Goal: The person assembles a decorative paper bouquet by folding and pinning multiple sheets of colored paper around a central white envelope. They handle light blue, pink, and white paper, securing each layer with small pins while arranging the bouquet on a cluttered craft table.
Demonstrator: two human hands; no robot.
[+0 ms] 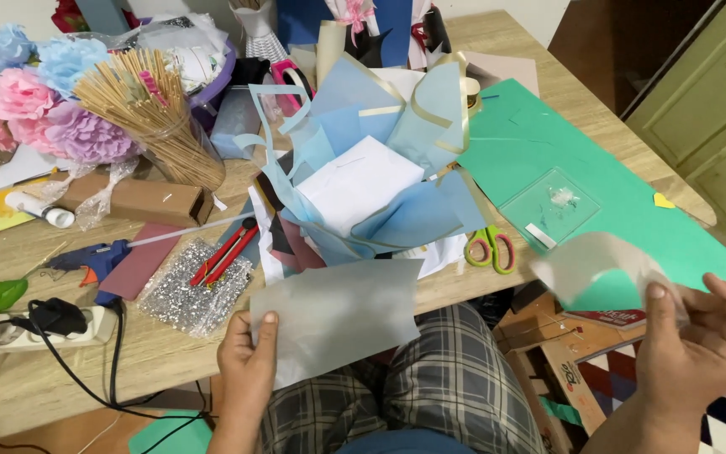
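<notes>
My left hand [247,363] pinches the lower left corner of a translucent grey sheet [338,313] held over my lap at the table's front edge. To the right, off the table's edge, my right hand [699,346] grips a second, curled translucent sheet [602,271]. Between and behind them a bundle of blue wrapping paper with a white sheet in its middle [363,181] rests on the wooden table [161,353]. Green-and-pink scissors [489,246] lie just right of the bundle.
A large green card [548,143] holds a clear plastic piece [548,206]. At left lie a blue glue gun [94,256], a power strip [18,328], a glittery sheet [195,290], skewers [157,109], paper flowers [44,101], a brown box [140,200]. Cardboard boxes [552,353] sit below.
</notes>
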